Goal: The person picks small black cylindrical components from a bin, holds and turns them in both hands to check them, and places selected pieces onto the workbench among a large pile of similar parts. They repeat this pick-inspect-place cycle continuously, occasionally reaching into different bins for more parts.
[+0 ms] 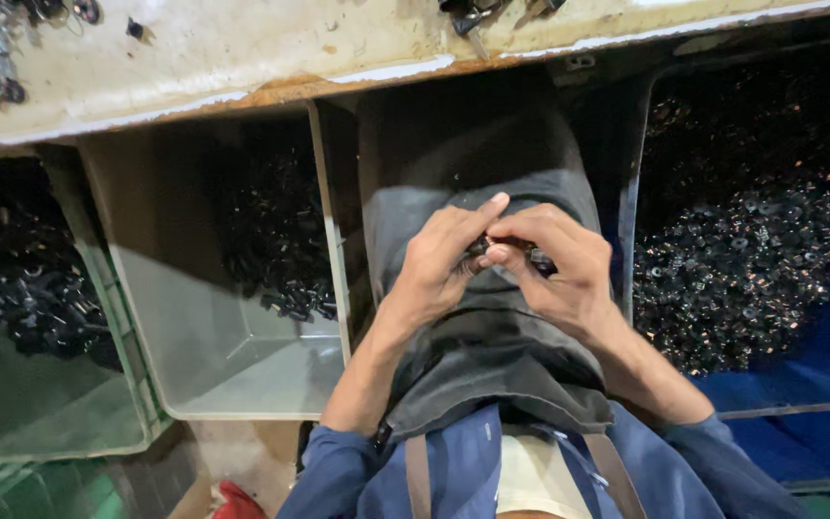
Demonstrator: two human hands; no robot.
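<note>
The left hand point(439, 259) and the right hand point(559, 269) meet fingertip to fingertip above the person's lap, over a dark grey cloth point(492, 356) draped across the knees. Both hands are closed in a pinch. The left thumb and forefinger extend toward the right, and the right thumb and forefinger curl in to meet them.

Between the two sets of fingertips sits a small dark metal part point(506, 252). It is held from both sides, so each hand has contact with it. Most of the part is hidden by the fingers. Only a short dark section with a faint metallic glint shows, just below the left forefinger and beside the right thumb. Its exact shape cannot be determined.

Outward from the hands:

- To the left of the lap stands a pale grey bin point(194, 365), with a heap of small black parts point(276, 250) piled against its far right wall.
- Further left is a green crate point(50, 413), also holding dark parts.
- To the right of the lap stands a blue bin point(818, 375), loaded with many small shiny ring-shaped metal pieces point(742, 259).
- Beyond the bins runs the worn pale edge of a workbench point(242, 58), with a few loose metal items lying on its surface.
- Blue sleeves point(338, 471) cover both forearms up to the wrists.
</note>
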